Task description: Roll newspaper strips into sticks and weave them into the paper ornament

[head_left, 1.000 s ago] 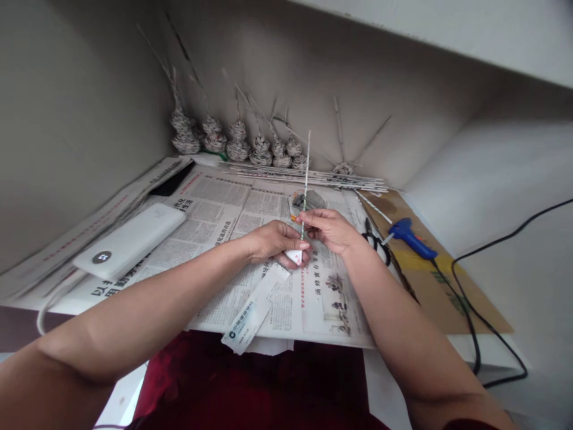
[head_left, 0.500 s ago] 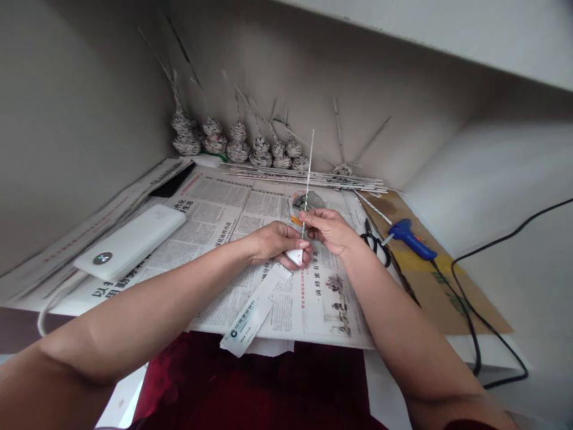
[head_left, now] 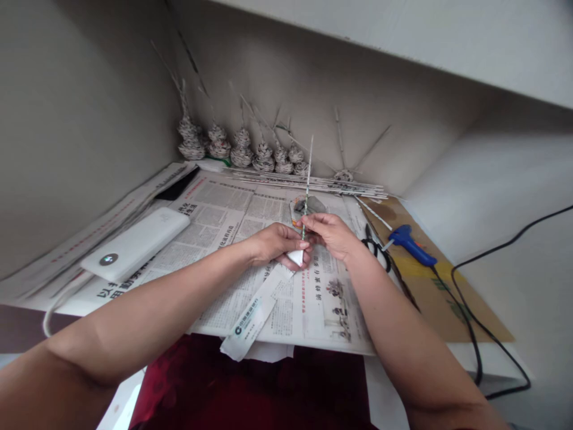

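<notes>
A thin rolled paper stick stands nearly upright between my hands. My left hand pinches the stick's lower end, where a white paper strip is wrapped around it. The strip's printed tail hangs down toward the table's front edge. My right hand closes its thumb and fingers on the stick just above my left hand. Fingers partly hide the wound part of the strip. Behind the stick lies a small dark grey item on the newspaper.
At left lies a white power bank with a cable. Black scissors and a blue glue gun lie at right, by cardboard. Several woven paper gourds line the back wall behind a bundle of paper sticks.
Both hands stay on the paper stick with almost the same grip. The white folded part at my left hand has shifted slightly, and the view has tilted a little.
</notes>
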The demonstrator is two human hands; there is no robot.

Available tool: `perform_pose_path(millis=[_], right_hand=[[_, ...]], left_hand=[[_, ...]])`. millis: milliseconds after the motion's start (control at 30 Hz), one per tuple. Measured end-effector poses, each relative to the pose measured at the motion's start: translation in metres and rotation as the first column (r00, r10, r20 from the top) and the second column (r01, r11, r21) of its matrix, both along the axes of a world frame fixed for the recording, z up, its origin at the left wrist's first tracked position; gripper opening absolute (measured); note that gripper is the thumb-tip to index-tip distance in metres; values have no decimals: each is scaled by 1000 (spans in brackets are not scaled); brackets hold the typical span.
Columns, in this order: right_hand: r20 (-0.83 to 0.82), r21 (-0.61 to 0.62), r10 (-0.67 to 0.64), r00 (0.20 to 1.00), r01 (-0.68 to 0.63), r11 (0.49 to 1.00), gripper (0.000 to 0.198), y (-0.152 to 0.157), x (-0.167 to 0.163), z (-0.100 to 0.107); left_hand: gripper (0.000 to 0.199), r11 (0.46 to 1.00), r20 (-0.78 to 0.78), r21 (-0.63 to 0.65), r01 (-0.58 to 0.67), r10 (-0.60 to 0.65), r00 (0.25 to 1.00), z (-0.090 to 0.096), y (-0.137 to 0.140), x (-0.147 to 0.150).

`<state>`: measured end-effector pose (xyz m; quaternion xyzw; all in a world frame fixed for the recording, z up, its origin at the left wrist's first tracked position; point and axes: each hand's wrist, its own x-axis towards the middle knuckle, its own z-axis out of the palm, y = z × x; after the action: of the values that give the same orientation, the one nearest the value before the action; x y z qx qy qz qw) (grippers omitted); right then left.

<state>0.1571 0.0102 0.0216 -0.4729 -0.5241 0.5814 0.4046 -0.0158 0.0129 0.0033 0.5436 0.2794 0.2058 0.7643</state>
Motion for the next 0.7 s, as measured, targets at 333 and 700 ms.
perform_pose_path(millis=[333, 700], right_hand=[[-58, -66, 44, 997, -48, 997, 27, -2, -1, -1], [-65, -62, 96, 993, -100, 993, 28, -2, 4, 3]], left_hand=[[32, 999, -3, -1, 55, -55, 998, 0, 1, -2], [33, 999, -22, 10, 36, -36, 999, 0, 0, -2]])
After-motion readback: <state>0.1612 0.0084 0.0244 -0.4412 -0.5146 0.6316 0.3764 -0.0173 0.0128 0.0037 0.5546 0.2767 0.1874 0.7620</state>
